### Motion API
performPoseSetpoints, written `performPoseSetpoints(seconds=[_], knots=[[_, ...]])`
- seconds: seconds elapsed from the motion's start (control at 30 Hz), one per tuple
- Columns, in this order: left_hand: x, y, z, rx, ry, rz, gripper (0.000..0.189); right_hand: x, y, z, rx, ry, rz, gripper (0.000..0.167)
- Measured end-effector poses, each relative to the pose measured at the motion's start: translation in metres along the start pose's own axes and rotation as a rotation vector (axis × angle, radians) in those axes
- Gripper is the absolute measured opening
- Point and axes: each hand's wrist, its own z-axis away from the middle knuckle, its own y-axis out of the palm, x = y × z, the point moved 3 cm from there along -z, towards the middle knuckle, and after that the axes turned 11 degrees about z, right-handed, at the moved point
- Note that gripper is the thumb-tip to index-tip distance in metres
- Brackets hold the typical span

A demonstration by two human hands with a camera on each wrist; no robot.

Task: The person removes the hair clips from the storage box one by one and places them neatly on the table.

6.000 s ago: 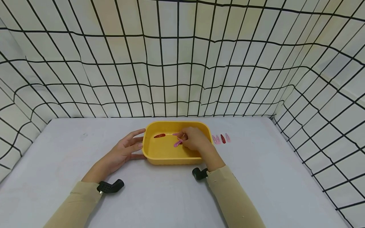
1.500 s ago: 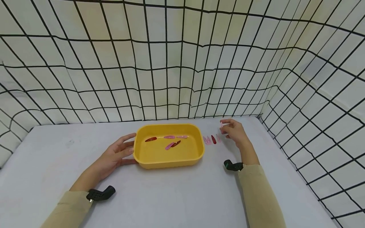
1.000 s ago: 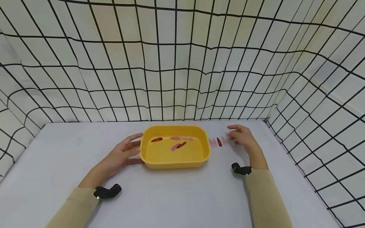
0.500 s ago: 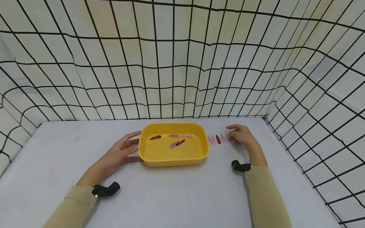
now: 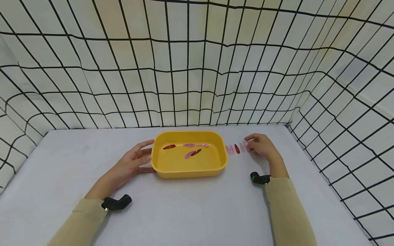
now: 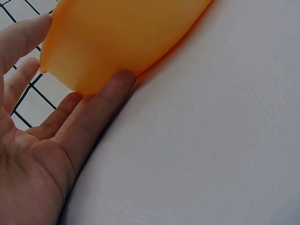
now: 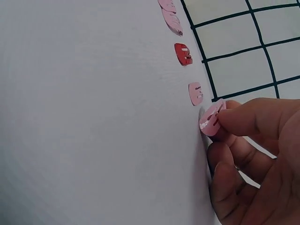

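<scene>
Tray (image 5: 172, 165): three magenta clips (image 5: 189, 145), two red (image 5: 169, 147)
Tabletop (image 5: 184, 212), near far edge: three pale clips (image 7: 195, 94), one red (image 7: 183, 54)
Left hand (image 5: 129, 164): spread — touching tray
Right hand (image 5: 260, 145): pinches another pale clip (image 7: 211, 123)

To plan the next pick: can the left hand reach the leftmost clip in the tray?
Probably yes: the left hand touches the open tray; only the rim stands before the uncovered red clip.

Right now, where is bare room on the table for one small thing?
Free: the table in front of the tray, between the sleeves; the left part, outside the left hand; and the right part, between the right hand and the net. Crowded: the strip from the tray to the right hand, where clips lie.
</scene>
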Motion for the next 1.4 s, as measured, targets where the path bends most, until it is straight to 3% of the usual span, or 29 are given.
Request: performPoseSetpoints(seconds=[0.33, 0.6, 0.9, 1.23, 1.4], knots=[[-0.002, -0.003, -0.003, -0.009, -0.002, -0.008, 0.06, -0.002, -0.002, -0.006, -0.024, -0.005, 0.101, 0.031], [-0.003, -0.002, -0.004, -0.006, 0.002, -0.02, 0.06, 0.008, -0.002, -0.006, -0.032, -0.009, 0.075, 0.033], [-0.001, -0.002, -0.003, -0.025, -0.008, -0.03, 0.059, 0.062, 0.007, 0.005, -0.082, -0.154, -0.133, 0.028], [0.003, 0.0, 0.004, -0.03, 0.0, -0.035, 0.06, 0.143, 0.036, 0.017, 0.006, -0.324, -0.229, 0.016], [0.001, 0.002, 0.001, -0.022, 0.007, -0.031, 0.058, 0.159, 0.058, 0.016, 0.048, -0.402, -0.272, 0.019]])
